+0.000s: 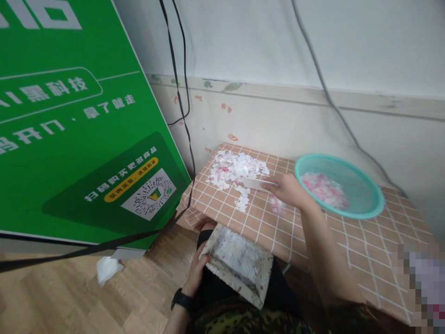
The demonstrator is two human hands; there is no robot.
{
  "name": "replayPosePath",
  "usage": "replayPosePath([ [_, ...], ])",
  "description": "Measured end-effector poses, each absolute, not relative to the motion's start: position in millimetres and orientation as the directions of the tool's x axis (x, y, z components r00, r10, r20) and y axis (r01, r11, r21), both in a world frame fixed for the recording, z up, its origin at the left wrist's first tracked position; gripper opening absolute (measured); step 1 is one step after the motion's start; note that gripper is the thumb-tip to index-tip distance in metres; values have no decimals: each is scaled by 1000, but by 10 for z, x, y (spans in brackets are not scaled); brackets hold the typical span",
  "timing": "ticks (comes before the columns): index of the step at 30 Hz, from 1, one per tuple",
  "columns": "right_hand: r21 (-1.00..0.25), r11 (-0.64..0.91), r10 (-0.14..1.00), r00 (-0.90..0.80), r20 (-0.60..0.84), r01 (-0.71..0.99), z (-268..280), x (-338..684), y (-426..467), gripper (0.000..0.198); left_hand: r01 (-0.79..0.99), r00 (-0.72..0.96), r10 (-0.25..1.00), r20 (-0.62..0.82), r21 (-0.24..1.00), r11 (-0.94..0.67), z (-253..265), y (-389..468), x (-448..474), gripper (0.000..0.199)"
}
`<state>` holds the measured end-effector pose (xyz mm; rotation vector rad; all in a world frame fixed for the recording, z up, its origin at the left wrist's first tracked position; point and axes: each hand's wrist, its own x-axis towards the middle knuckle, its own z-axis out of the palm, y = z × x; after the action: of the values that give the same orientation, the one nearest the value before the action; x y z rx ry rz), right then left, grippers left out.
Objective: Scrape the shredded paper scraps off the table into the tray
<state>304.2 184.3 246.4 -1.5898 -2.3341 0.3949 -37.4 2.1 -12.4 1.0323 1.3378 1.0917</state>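
My left hand point(199, 270) is closed on the left edge of a shallow, light-coloured tray point(265, 278), which rests tilted on my lap by the table edge. White and faintly pink scraps point(232, 248) lie inside it. Above the table, my right hand point(291, 189) grips a flat white blade-like strip point(256, 184), its far end at the lower edge of a pile of white and pink scraps point(238, 167). A few white scraps point(241, 202) trail toward the table's front edge. Beneath my right hand lies a small pinkish clump point(277, 204).
A turquoise mesh basket point(373, 206) with pink and white bits stands on the checked tablecloth point(288, 234). Left is a large green sign panel point(69, 162), with black cables point(187, 130) hanging beside it. White plastic point(108, 270) lies on the floor. A pixelated patch covers the lower right corner.
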Motion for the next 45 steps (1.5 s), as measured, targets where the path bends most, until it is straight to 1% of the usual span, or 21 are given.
replayPosePath([
  [2,-424,309,950,-297,96,852,2306,3019,1724,33,-5,-52,981,-189,982,189,-130,24,-373,57],
  [5,-514,249,965,-255,60,821,2167,3023,1552,35,1,-46,980,-196,981,196,-158,15,-374,56],
  [8,-540,243,966,-249,64,806,2119,3064,1413,35,8,-96,971,-219,975,221,-214,-12,-382,59],
  [11,-543,258,965,-234,116,799,2093,3056,1332,35,8,-134,965,-223,974,226,-275,-35,-393,60],
  [14,-564,317,948,-239,209,763,2069,2963,1301,32,6,-110,971,-212,977,214,-305,-37,-399,59],
  [17,-539,375,926,-273,262,754,2067,2861,1293,28,4,-89,974,-207,978,208,-272,-28,-392,59],
  [22,-418,353,925,-244,292,837,2080,2814,1299,27,10,-103,974,-203,979,205,-131,-27,-365,57],
  [24,-425,369,921,-263,288,826,2066,2803,1304,27,22,-123,970,-208,977,212,-91,-27,-359,55],
  [28,-493,449,892,-346,289,745,2026,2737,1290,27,12,-99,977,-190,981,192,-67,-25,-356,56],
  [34,-428,419,905,-328,271,801,2071,2671,1227,36,18,-92,978,-187,982,189,-76,-33,-361,56],
  [42,-420,429,903,-375,207,800,2117,2628,1205,35,18,-86,982,-171,985,173,-179,-36,-383,55],
  [45,-417,425,905,-366,218,804,2143,2633,1206,35,9,-80,980,-180,983,181,-201,-39,-388,58],
])
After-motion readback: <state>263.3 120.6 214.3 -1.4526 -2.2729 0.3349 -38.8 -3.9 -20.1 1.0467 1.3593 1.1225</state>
